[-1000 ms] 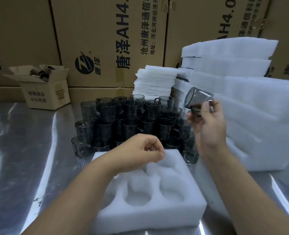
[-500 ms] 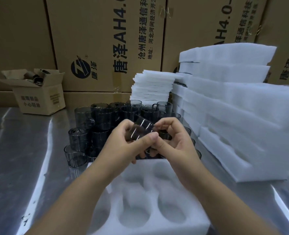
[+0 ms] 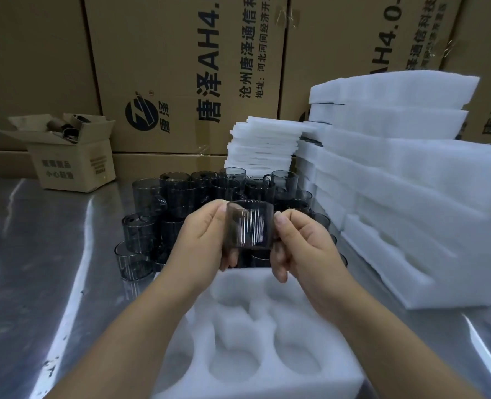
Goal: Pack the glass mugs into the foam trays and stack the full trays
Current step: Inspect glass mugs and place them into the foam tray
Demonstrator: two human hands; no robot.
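The left hand (image 3: pixel 202 239) and the right hand (image 3: pixel 301 243) both grip one smoky grey glass mug (image 3: pixel 250 224) between curled fingers (upright, lifted). Just below the hands lies the white foam tray with round pockets (image 3: pixel 267 338); behind them stands the pile of dark glass mugs (image 3: pixel 166 203).

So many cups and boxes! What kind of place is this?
Probably a warehouse or factory packing bench: big printed cartons line the back, dark glass mugs crowd a steel table, and foam trays are stacked beside them.
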